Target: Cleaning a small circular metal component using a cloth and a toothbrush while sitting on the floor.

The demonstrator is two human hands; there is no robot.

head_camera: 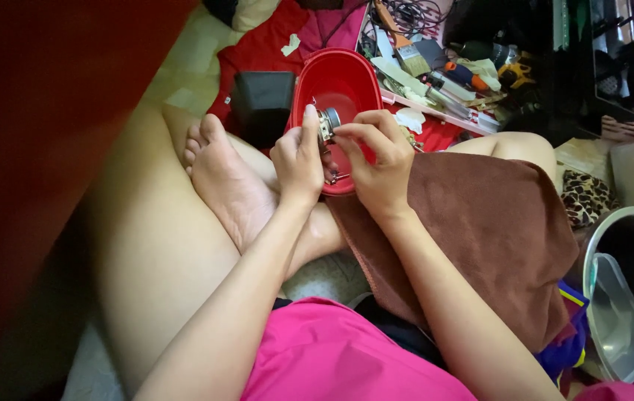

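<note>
Metal part [327,120] is pinched by left hand [298,160] and right hand [380,160] fingertips, above red bowl [339,82] at upper centre, apparently for catching loose pieces.

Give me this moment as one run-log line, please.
left hand: shut on metal part | right hand: pinching same part | below: red bowl | lap: brown towel
</note>
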